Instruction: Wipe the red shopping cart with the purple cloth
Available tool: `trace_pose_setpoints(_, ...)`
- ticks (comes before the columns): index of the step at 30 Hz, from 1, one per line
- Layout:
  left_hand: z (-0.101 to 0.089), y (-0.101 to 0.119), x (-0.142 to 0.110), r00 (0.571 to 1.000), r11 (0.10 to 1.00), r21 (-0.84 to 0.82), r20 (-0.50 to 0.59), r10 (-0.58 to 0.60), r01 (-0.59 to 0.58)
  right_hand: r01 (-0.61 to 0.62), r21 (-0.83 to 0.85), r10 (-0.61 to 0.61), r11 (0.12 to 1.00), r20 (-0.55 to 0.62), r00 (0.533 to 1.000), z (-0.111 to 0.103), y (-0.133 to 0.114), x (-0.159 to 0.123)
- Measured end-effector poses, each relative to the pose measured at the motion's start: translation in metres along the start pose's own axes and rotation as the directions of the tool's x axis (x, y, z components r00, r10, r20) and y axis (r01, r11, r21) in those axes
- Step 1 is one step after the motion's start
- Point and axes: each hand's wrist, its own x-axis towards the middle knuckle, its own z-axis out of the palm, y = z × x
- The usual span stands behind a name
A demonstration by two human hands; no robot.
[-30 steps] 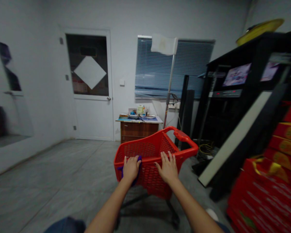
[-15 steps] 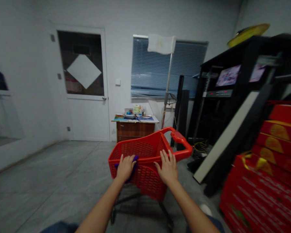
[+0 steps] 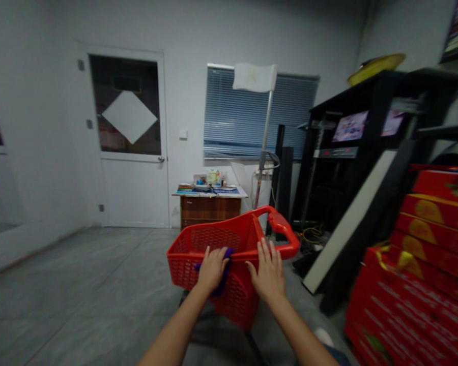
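A red plastic shopping cart stands in front of me, its handle turned to the right. My left hand is closed on a purple cloth and presses it against the near rim of the basket. Part of the cloth is hidden under the palm and fingers. Farther right, my right hand rests on the same rim near the handle, fingers stretched out and holding nothing. The cart's lower frame is partly hidden by my forearms.
Red boxes are stacked close on my right. Behind them lean a white panel and dark boards beside a black rack. A small wooden desk with clutter stands beyond the cart. A white door is at the back left.
My left hand has slid right along the rim with the purple cloth, closer to my right hand. The right hand remains on the rim. My view has tilted slightly upward.
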Motion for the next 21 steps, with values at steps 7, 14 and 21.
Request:
trace_pose_setpoints(7,-0.009,-0.024,-0.005,0.996,0.995,0.027,0.004,-0.094,0.093,0.006,0.012,-0.005,1.0,-0.118,0.993,0.012,-0.002,-0.001)
trace_pose_setpoints(14,0.0,0.038,0.007,0.995,0.996,-0.031,-0.063,0.082,-0.084,0.079,0.01,-0.076,0.997,-0.171,0.982,0.014,-0.006,-0.01)
trace_pose_setpoints(21,-0.006,-0.01,-0.003,0.999,0.999,0.001,-0.043,-0.033,0.033,0.089,-0.033,-0.095,0.995,-0.265,0.96,0.011,0.005,-0.013)
